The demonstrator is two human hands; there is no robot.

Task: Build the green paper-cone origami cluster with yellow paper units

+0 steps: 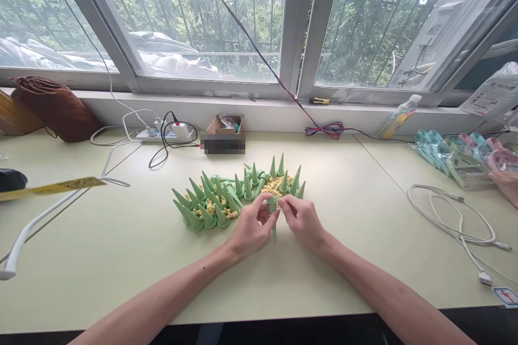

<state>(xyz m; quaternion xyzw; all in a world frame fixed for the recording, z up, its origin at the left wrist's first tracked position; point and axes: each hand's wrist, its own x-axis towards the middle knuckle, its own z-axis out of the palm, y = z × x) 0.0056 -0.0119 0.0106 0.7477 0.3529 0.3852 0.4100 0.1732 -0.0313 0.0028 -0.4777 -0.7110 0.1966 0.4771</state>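
My left hand (256, 221) is closed around a green cone-shaped plastic spike (274, 229), held with its tip down and its wider cap end up. At that cap end, the fingertips of my right hand (301, 220) pinch a small yellow piece (278, 207), mostly hidden by the fingers. Just beyond my hands lies a heap of small yellow pieces (273, 185), with green spikes (297, 180) standing around it. To the left, several more green spikes (208, 216) stand tips up in a cluster, each upright or slightly tilted, with yellow pieces at their bases.
Behind stand a small cardboard box (225, 123) and a white power strip (165, 133) with cables. Off to the right are a coiled white cable (453, 226), bagged pastel items (457, 156), another person's hand (505, 186) and a bottle (400, 117). A brown pouch (56, 110) sits left.
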